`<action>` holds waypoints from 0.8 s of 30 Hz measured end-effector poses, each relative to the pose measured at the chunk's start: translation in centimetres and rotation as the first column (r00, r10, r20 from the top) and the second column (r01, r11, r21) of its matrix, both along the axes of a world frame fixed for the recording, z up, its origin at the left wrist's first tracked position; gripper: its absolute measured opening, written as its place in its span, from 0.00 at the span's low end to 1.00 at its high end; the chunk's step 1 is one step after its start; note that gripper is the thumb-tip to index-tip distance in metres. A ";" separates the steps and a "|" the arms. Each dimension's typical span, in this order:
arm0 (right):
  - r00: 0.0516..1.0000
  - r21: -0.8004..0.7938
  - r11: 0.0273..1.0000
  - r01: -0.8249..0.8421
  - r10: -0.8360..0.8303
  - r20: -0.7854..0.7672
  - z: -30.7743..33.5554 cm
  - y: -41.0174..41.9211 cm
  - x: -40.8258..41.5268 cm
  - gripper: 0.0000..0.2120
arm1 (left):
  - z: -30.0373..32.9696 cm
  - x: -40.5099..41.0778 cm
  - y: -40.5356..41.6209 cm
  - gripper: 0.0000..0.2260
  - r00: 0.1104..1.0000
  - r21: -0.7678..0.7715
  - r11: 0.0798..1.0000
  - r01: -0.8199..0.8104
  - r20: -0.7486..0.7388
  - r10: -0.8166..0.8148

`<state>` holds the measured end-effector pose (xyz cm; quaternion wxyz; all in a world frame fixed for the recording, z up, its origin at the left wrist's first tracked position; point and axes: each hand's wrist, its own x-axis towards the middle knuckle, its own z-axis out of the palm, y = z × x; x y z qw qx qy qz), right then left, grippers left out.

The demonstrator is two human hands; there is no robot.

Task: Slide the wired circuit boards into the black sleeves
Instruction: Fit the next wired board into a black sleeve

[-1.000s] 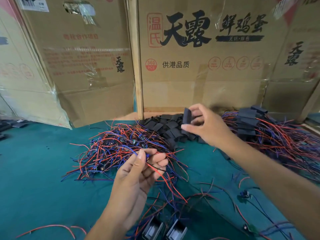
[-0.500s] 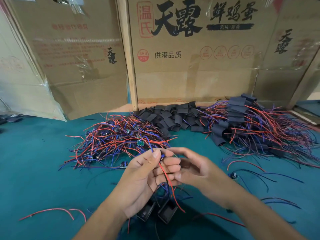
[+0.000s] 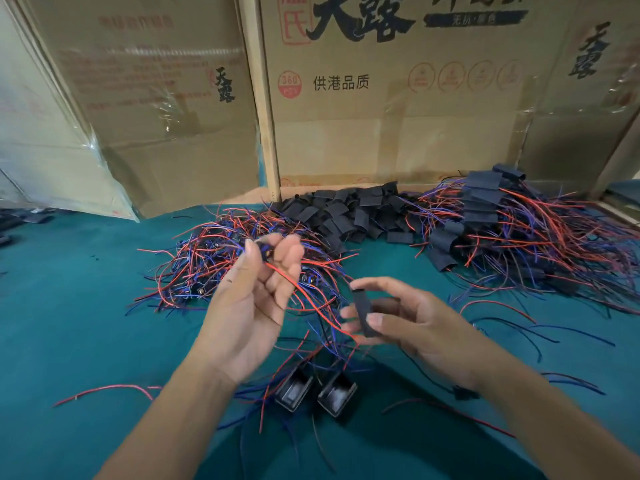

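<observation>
Item 1. Cardboard cartons [image 3: 381, 109], stood upright along the back edge at 12 o'clock, printed with black characters; backdrop only.

Item 2. Counter [image 3: 69, 306], covered in teal cloth, carried all stock.

Item 3. Finished pile [image 3: 519, 237], at 2 o'clock: boards already sleeved, red and blue leads trailing out.

Item 4. Unsleeved wired boards [image 3: 214, 258], a tangled heap at 11 o'clock. Judged very light; leads limp and prone to snagging on neighbours when one was lifted.

Item 5. Loose black sleeves [image 3: 346, 213], heaped at 12 o'clock between the two wire piles. Judged soft, flattened tubing that would need its mouth squeezed open.

Item 6. Two black trays [image 3: 315, 393], side by side at 6 o'clock, near the wrists; contents could not be told.

Item 7. Left hand [image 3: 249, 306], raised, palm toward the wearer, fingers pressed together on a wired circuit board [image 3: 266, 252] at the fingertips; its red lead [image 3: 311, 303] hung down toward 5 o'clock. Board largely hidden. Judged small, rigid and somewhat fragile at the solder joints: best held by the board edges, not pulled by the wire.

Item 8. Right hand [image 3: 415, 323], at 3 o'clock of the left, thumb and fingers pinching a single black sleeve [image 3: 362, 313], held roughly upright. The hands were apart; board not yet entered. Judged best gripped by the sleeve's side edges, leaving the upper opening free.
</observation>
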<state>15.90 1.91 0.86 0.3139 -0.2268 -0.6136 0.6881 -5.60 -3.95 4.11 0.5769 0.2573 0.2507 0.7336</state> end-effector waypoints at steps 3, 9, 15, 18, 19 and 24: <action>1.000 -0.013 0.999 -0.031 0.031 0.005 -0.6 0.8 0.9 0.19 | 0.7 -1.0 0.1 0.14 0.990 0.010 0.998 -0.059 0.125 0.058; 0.984 -0.163 0.971 -0.177 0.177 -0.015 -1.9 0.6 0.5 0.19 | 1.7 -1.0 -0.5 0.13 0.964 0.085 0.994 -0.062 0.262 0.037; 0.919 -0.238 0.887 -0.395 0.384 -0.090 -1.9 -0.6 -0.2 0.22 | 2.7 -0.9 -1.3 0.14 0.936 0.129 0.990 -0.064 0.353 0.014; 0.891 -0.240 0.858 -0.455 0.438 -0.122 -1.8 -1.1 -0.7 0.23 | 2.8 -0.7 -1.5 0.13 0.925 0.137 0.989 -0.047 0.380 -0.009; 0.882 -0.238 0.850 -0.470 0.452 -0.130 -1.7 -1.2 -0.8 0.23 | 2.8 -0.6 -1.5 0.13 0.923 0.136 0.990 -0.035 0.384 -0.020; 0.875 -0.249 0.839 -0.484 0.459 -0.156 -1.5 -1.5 -1.1 0.22 | 2.7 -0.4 -1.5 0.13 0.919 0.128 0.992 -0.015 0.393 -0.037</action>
